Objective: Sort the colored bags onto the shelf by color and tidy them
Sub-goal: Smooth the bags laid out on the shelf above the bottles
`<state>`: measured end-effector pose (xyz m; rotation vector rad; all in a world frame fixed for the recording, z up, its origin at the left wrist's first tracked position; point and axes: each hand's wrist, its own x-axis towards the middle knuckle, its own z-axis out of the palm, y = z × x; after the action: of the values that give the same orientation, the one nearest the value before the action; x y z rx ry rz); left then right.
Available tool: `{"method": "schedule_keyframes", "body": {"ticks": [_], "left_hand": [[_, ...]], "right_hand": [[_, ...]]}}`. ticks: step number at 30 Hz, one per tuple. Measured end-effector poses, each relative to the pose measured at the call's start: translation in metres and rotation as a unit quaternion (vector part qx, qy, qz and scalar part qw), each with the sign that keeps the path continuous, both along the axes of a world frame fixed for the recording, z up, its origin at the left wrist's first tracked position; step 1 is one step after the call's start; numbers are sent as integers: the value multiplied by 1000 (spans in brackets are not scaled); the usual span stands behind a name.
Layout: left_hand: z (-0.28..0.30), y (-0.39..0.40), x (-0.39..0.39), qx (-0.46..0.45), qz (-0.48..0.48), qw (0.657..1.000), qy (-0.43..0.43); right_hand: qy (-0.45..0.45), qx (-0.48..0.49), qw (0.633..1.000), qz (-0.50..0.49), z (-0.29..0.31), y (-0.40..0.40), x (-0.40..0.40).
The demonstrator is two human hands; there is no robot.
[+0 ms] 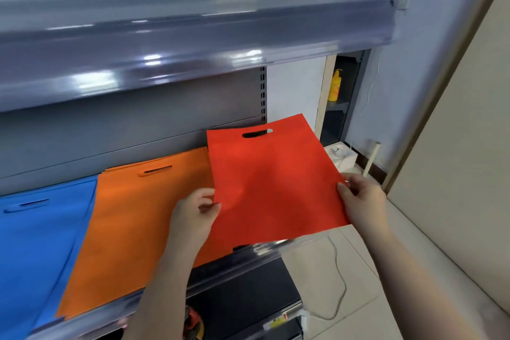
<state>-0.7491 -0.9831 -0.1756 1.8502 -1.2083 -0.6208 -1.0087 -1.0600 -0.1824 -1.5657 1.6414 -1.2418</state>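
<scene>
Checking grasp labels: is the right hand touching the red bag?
Touching. The head view shows the right hand pinching the right edge of the red bag, thumb on top.

The red bag (pixel 271 182) I held was matt, cloth-like fabric, faintly textured. Left of it lay an orange bag (pixel 132 226) and blue bag (pixel 38 251) of the same dull cloth. Above it, the shelf edge (pixel 193 44) was glossy clear plastic over grey metal.

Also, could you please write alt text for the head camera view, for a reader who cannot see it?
Both hands, left and right, hold a flat red non-woven bag with a cut-out handle by its side edges above the right end of a grey metal shelf. On the shelf lie an orange non-woven bag stack and, further left, blue non-woven bags.
</scene>
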Motion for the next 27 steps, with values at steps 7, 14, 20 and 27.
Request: {"method": "schedule_keyframes", "body": {"ticks": [7,14,20,27], "left_hand": [[-15,-39,-38,47,71,992,-98],[-16,-48,-65,143,143,947,-249],[5,-16,-66,103,192,890,-401],[46,81,-22,173,311,819,-450]], "right_hand": [[186,47,976,100,-14,-59,-25],[370,37,913,171,-9,-89,-39],[397,-118,848,330,14,-88,4],[363,-290,722,513,65,-24,120]]}}
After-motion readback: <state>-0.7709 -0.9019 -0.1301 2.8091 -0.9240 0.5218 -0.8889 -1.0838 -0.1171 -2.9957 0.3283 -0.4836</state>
